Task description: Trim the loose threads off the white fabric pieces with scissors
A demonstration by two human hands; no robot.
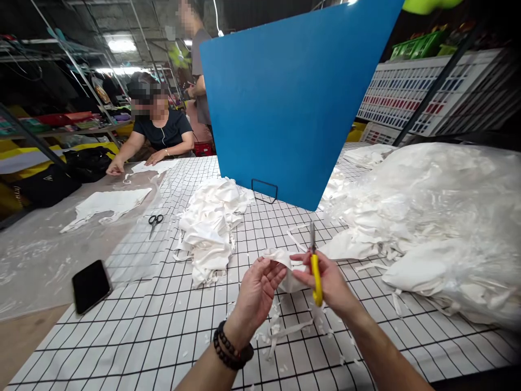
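Note:
My left hand [260, 282] pinches the edge of a small white fabric piece [292, 281] above the table. Yellow-handled scissors [316, 277] sit in my right hand [331, 282], their blades pointing up and away from me. The right fingertips come close to the fabric; whether they also grip it I cannot tell. White fabric strips and small scraps [291, 328] lie on the table under my hands. A heap of white fabric pieces [211, 222] lies beyond my left hand.
A blue board [285, 103] stands in a wire stand ahead. Clear plastic bags of white pieces [439, 217] fill the right. Black scissors [154, 222] and a phone [91, 287] lie left on the checked cloth [134, 336]. A co-worker [163, 130] sits across, handling white fabric.

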